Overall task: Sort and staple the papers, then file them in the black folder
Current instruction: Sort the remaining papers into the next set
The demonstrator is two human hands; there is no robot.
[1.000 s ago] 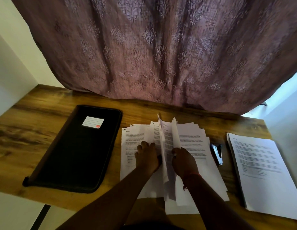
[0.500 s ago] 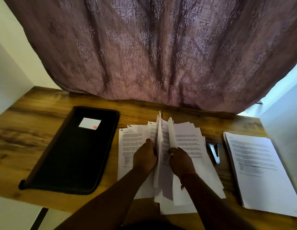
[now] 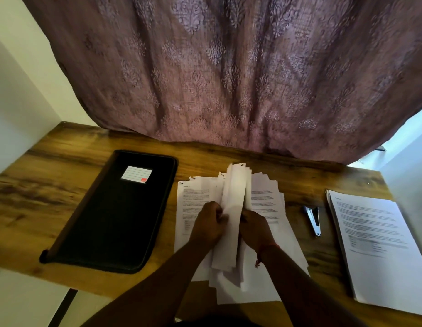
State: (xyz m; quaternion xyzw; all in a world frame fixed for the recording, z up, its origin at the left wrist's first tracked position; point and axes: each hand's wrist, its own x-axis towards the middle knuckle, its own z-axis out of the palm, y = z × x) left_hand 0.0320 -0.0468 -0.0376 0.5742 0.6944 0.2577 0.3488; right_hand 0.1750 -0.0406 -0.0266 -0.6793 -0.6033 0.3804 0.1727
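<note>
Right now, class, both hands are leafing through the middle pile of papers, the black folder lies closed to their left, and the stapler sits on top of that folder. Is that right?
Not quite. The head view shows the stapler lying on the wooden desk, between the middle pile of papers and the right-hand stack. The left hand and right hand do leaf through the pile, with the closed black folder to their left.

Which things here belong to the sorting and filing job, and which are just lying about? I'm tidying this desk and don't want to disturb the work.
Part of the job:
- loose papers, with both hands, left hand and right hand, holding raised sheets
- stapler
- black folder, closed
- neat paper stack

Just there:
- curtain
- wooden desk
</note>
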